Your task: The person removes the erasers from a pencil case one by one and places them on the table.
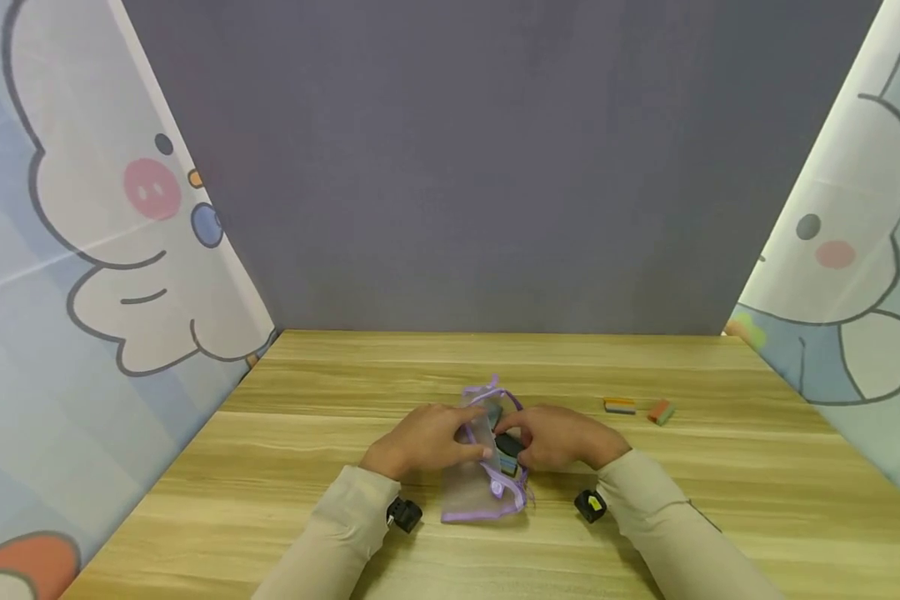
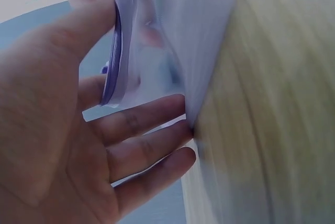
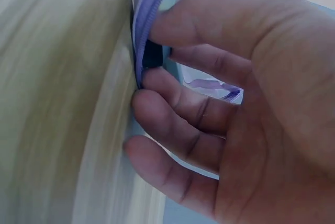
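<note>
A translucent mesh zip pouch [image 1: 468, 492] with purple trim lies on the table, its mouth facing right. My left hand [image 1: 431, 437] holds the upper layer by its zip edge [image 2: 118, 51], thumb and index at the edge, the other fingers extended against the mesh in the left wrist view. At the mouth, my right hand [image 1: 562, 435] has its thumb and curled fingers around a dark block [image 1: 510, 446], partly hidden by the fingers and zip. A blue-grey striped block [image 1: 507, 464] shows beside it inside the pouch, and another greyish piece [image 1: 495, 414] lies farther back.
To the right lie an orange-and-grey small block [image 1: 619, 406] and a red-and-green one [image 1: 661, 412]. A thin dark strip [image 1: 705, 515] pokes out by the right sleeve. The wooden table [image 1: 330, 375] meets a grey panel [image 1: 495, 167] behind and printed cloth at both sides.
</note>
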### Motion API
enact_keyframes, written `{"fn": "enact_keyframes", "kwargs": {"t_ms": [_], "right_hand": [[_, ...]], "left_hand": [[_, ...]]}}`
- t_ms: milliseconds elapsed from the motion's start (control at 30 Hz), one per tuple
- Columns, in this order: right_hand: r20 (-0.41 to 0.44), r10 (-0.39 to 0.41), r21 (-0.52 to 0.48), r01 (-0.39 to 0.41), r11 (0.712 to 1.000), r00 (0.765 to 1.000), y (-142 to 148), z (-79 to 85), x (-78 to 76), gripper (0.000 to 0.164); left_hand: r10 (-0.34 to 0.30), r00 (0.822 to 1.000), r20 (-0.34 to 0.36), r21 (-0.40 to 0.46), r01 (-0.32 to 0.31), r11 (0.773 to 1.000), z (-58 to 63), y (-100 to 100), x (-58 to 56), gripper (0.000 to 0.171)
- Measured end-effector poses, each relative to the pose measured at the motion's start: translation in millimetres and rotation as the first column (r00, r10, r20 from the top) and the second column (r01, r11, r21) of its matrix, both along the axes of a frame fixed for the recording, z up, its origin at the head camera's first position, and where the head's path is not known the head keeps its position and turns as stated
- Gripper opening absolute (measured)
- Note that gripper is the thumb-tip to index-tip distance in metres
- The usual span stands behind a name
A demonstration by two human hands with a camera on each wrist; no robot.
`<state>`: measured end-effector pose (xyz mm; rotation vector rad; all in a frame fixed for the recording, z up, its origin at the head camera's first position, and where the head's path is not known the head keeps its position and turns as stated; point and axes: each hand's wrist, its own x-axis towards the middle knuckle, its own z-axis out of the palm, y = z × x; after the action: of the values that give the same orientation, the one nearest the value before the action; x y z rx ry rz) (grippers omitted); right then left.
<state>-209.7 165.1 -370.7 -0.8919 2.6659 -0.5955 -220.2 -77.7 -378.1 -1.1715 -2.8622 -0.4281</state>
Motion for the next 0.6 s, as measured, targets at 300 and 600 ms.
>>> {"fn": "enact_keyframes", "kwargs": {"t_ms": [300, 600], "right_hand": [[-0.161, 0.024, -0.008, -0.025, 1.0, 0.987, 1.9, -4.1, -5.1, 0.042], [-0.178, -0.067, 0.017, 0.071, 0.997, 0.982, 1.9, -2.7, -4.9, 0.024]], "left_hand": [[0.004, 1.0, -0.015, -0.035, -0.004, 0.999, 3.1, -2.0, 3.6, 0.072], [-0.006, 0.999, -0.037, -0.052, 0.004, 0.999, -1.6, 0.0, -0.2, 0.074]]}}
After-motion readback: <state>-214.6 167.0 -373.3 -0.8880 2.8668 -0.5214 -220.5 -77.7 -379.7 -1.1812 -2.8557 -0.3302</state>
